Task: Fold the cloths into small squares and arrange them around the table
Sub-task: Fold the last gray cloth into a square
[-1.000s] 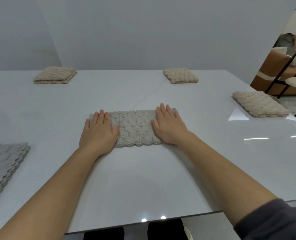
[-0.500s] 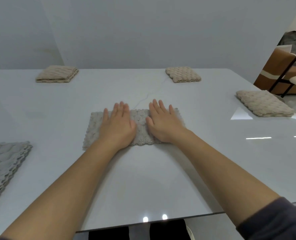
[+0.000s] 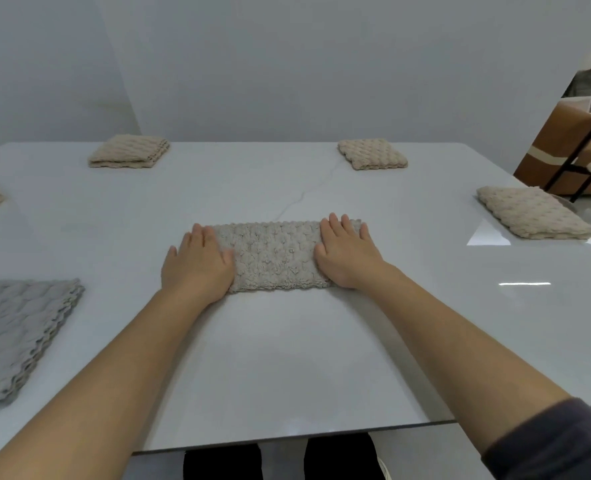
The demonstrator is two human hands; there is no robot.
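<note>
Cloth [image 3: 273,258] lies flat, long axis left–right — left hand [image 3: 197,265], right hand [image 3: 347,254] pressing its ends, fingers straight.

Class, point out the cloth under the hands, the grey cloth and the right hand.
Cloth under the hands [image 3: 274,259]: head view, bare middle.
Grey cloth [image 3: 15,332]: head view, top face.
Right hand [image 3: 348,258]: head view, its back.

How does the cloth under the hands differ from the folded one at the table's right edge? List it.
The pressed cloth is a long strip; the right-edge cloth a beige square. The left hand and right hand press the first; the second lies untouched. Both are bumpy-textured.
</note>
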